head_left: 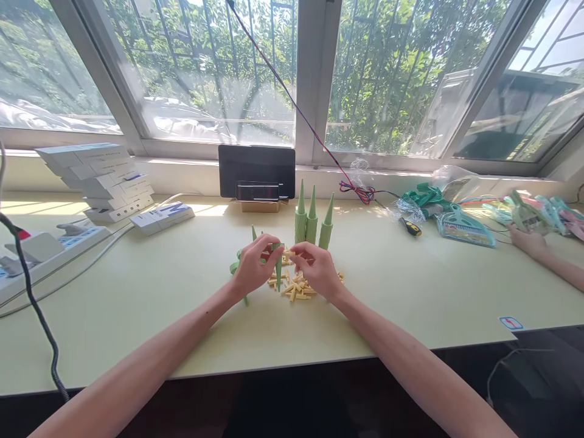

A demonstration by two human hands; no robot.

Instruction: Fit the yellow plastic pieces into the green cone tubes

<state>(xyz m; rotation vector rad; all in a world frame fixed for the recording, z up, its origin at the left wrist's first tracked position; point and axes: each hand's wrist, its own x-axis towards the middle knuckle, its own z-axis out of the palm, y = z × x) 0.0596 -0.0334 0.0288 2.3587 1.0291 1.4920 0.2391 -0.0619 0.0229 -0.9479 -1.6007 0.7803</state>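
My left hand (pixel 252 266) pinches a green pointed cone (pixel 278 277) with its tip down. The fingers of my right hand (pixel 320 272) are pressed together close to the cone's upper end; whatever lies between them is too small to make out. Under and between both hands lies a loose pile of small beige plastic pieces (pixel 300 288). Just behind my right hand stand three green cylinders with pointed tops (pixel 312 224). More green parts (pixel 234 266) lie beside my left hand, partly hidden by it.
A dark screen (pixel 257 169) stands at the back by a phone-like device (pixel 257 191). White boxes (pixel 116 179) and a power strip (pixel 50 258) are on the left. A screwdriver (pixel 410 227) and a teal dustpan (pixel 463 230) lie right, near another person's hand (pixel 529 241).
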